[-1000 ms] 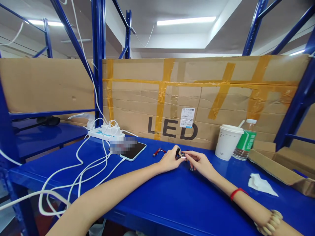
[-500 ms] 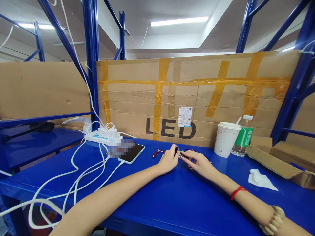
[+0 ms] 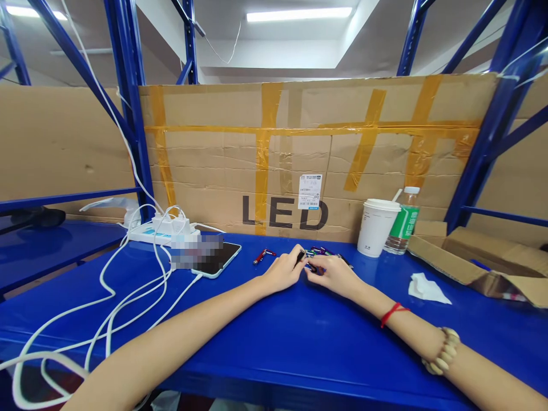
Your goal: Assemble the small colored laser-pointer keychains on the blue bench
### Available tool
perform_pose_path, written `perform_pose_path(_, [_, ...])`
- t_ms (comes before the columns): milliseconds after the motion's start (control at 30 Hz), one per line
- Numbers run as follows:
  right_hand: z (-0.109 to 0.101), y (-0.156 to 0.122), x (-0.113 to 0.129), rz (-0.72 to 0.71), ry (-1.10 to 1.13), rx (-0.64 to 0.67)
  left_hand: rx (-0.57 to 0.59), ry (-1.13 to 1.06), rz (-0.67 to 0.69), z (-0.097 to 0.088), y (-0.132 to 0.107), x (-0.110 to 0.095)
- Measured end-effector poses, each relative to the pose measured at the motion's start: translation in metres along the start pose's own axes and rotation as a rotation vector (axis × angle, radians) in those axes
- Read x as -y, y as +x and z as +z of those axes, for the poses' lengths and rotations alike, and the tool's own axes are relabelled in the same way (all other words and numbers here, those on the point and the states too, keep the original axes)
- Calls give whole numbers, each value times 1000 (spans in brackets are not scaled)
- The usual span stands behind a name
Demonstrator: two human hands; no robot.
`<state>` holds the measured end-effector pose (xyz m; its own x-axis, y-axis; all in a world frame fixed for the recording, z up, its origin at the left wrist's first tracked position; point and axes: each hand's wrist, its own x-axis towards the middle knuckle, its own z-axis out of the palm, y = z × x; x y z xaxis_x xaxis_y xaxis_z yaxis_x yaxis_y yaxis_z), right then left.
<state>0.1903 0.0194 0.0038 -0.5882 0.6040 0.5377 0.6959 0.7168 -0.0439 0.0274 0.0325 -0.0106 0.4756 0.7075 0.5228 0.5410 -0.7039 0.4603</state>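
Observation:
My left hand (image 3: 283,270) is closed around a small black piece (image 3: 301,256), which pokes out between thumb and forefinger; its kind is too small to tell. Close beside it, my right hand (image 3: 333,275) bends its thumb and fingers together at the same spot, and what they pinch is mostly hidden. Behind the hands lie several slim, shiny coloured pieces (image 3: 323,250), partly covered by the fingers. A small shiny red piece with a bent, jointed end (image 3: 259,257) rests on the blue table (image 3: 274,342), left of my left hand.
A phone (image 3: 219,261) and a white power strip (image 3: 143,234) with looping cables stand at left. Toward the right are a white paper cup (image 3: 375,228), a bottle with a green label (image 3: 405,221), a crumpled tissue (image 3: 427,288) and an open cardboard box (image 3: 445,265). Taped cardboard (image 3: 214,171) walls the back.
My right hand's fingers have curled inward and drawn closer to my left hand, which still grips the black piece. The whole view has shifted, moving the scene left and up.

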Motion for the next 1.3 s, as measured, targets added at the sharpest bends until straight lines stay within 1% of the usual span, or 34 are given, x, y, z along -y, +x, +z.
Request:
perform_pose_path(133, [3, 1, -3, -46, 3, -35, -20, -26, 28, -1, 1, 0])
perform_pose_path(267, [5, 1, -5, -89, 2, -61, -35, -37, 23, -1, 1, -1])
perform_pose_path(367, [5, 2, -4, -92, 4, -94, -36, -31, 15, -1, 1, -2])
perform_pose_path(567, [3, 3, -2, -46, 20, -146, -42, -26, 20, -2, 1, -3])
perform_pose_path(767, [2, 3, -6, -3, 86, -186, -82, -104, 13, -1, 1, -6])
perform_pose_path(867, [2, 2, -9, 17, 131, -175, -100, -140, 22, 0, 2, -5])
perform_pose_path(967, [2, 2, -10, 28, 151, -162, -131, -156, -11, 1, 3, -3])
perform_pose_path(1100, [3, 2, -9, 23, 152, -153, -133, -309, -57, 2, 4, -2])
perform_pose_path(1300, [4, 2, -9, -3, 184, -123, -42, -631, -175, 2, 6, -5])
